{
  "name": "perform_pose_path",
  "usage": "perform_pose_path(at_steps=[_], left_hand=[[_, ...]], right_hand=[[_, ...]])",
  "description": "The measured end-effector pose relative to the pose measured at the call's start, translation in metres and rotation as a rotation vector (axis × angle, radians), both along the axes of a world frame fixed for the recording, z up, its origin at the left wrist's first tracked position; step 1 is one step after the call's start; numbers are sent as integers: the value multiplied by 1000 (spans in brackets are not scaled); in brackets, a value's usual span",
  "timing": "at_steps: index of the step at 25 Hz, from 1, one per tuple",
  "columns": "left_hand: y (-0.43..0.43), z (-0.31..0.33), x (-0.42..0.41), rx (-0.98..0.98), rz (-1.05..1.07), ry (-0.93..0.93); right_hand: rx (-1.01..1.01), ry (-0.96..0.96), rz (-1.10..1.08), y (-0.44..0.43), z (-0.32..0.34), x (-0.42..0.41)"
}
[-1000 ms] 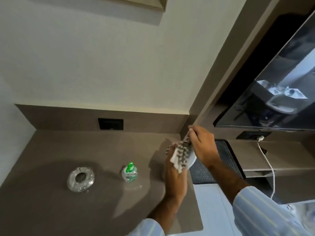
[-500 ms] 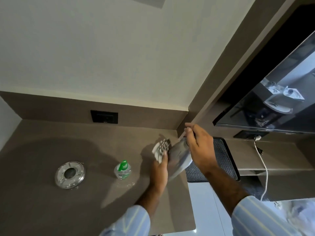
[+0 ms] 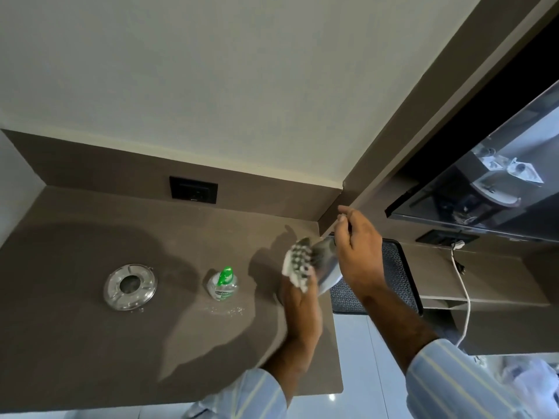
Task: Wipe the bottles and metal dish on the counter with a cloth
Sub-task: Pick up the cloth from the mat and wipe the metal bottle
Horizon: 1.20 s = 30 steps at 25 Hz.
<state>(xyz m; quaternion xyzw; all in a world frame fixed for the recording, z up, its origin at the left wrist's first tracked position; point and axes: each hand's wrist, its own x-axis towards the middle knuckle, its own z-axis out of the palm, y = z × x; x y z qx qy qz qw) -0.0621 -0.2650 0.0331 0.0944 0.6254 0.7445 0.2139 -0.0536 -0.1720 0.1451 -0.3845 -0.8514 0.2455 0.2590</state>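
My right hand [image 3: 360, 252] grips a silvery-white bottle [image 3: 328, 264] by its top and holds it tilted above the right end of the brown counter [image 3: 75, 343]. My left hand [image 3: 299, 303] presses a checked grey-and-white cloth [image 3: 298, 263] against the bottle's left side. A small clear bottle with a green cap [image 3: 223, 282] stands in the middle of the counter. Further left lies a round metal dish [image 3: 130, 285] with a hole in its centre. Neither hand is near those two.
A black wall socket [image 3: 193, 189] sits in the backsplash. A black patterned tray [image 3: 393, 276] lies on the lower shelf right of the counter. A dark glossy screen [image 3: 484, 192] hangs above it, with a white cable [image 3: 464, 288] dangling below. Water droplets [image 3: 227, 309] lie by the green-capped bottle.
The cloth has slid from over the bottle to its left side, so more of the bottle shows. Both hands stayed at the counter's right end.
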Motion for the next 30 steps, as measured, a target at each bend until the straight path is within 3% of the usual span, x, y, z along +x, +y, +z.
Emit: perform_pose_path(at_steps=[4,7,8,12,13,16,18,20,22,23,26,28,30], left_hand=[[-6,0,29,30,-60,175],[-12,-19,10,2,-16,-121],[-9,-10,4,-9,12,-105],[-9,3,29,-72,-77,274],[-15,-5,31,-89,-78,288],[-23,-16,15,-24,-51,27],[-11,0,9,-33,-3,146],[1,7,23,-118,-36,399],[-4,-18,37,-157,-23,536],[-12,-32,33,-144,-19,471],[-27,-45,11,-72,-102,-12],[-23,-27,-3,-53,-136,-108],[-16,8,-18,24,-146,-90]], right_hand=[[-21,-34,-3,-1,4,8],[-14,-38,12,-9,6,5],[1,-39,19,-12,5,1],[28,-53,12,-14,4,-5],[23,-50,10,-12,5,-3],[3,-35,-7,-9,7,1],[16,-32,-16,-12,9,1],[23,-40,-10,-9,7,3],[15,-46,4,-10,9,8],[9,-42,13,-12,11,8],[17,-61,27,-19,9,3],[25,-66,20,-20,9,3],[12,-82,19,-22,13,7]])
